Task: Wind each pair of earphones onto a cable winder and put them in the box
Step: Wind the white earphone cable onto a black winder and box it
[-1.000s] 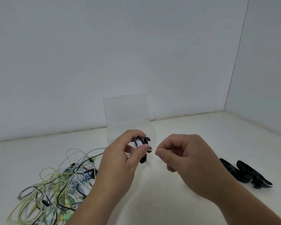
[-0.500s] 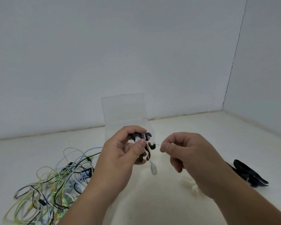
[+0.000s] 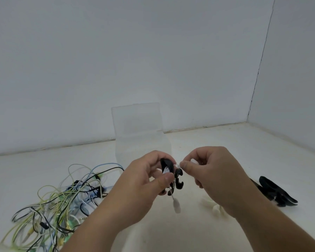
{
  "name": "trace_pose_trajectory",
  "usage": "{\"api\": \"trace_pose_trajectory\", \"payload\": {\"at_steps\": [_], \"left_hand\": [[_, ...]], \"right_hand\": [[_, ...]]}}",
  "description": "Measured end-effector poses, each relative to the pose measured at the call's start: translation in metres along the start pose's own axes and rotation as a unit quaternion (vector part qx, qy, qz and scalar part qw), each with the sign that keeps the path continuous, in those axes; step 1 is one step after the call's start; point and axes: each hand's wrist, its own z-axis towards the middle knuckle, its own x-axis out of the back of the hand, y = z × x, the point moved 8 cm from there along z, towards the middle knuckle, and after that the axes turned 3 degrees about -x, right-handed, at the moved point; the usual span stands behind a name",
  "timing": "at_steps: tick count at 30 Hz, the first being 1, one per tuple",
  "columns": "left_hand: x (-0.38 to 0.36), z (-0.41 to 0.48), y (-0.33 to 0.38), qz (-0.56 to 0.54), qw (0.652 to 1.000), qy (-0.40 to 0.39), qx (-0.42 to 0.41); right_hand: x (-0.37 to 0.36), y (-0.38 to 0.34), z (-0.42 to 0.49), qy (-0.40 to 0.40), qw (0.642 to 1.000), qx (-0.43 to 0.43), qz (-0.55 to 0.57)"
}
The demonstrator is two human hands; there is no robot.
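Noted black cable winder at centre, gripped between thumb and fingers of left hand, presumably to steady it for wrapping. Noted right hand at 3 o'clock of winder, pinching white earphone cable taut, probably to seat a final turn. Judged winding nearly done: white turns on core, earbud dangling at 6 o'clock. Found open clear box at 12 o'clock, tangled earphones at 8 o'clock, spare winders at 3 o'clock.
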Motion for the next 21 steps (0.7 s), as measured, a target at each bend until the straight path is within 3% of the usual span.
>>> {"api": "trace_pose_trajectory", "payload": {"at_steps": [5, 10, 17, 19, 21], "left_hand": [[0.001, -0.002, 0.005, 0.128, 0.991, 0.039, 0.004], [0.004, -0.003, 0.007, 0.174, 0.979, 0.107, -0.015], [0.019, -0.004, 0.001, 0.118, 0.975, 0.187, 0.000], [0.021, -0.004, -0.001, 0.041, 0.978, 0.204, 0.022], [0.019, -0.004, -0.002, -0.064, 0.974, 0.214, 0.034]], "right_hand": [[-0.002, -0.006, -0.003, 0.014, 0.998, 0.027, -0.046], [-0.012, -0.019, -0.010, -0.002, 0.992, 0.085, -0.096], [-0.030, -0.027, -0.016, -0.056, 0.966, 0.162, -0.194], [-0.029, -0.027, -0.015, -0.050, 0.971, 0.162, -0.166], [-0.021, -0.025, -0.012, -0.020, 0.988, 0.139, -0.068]]}}
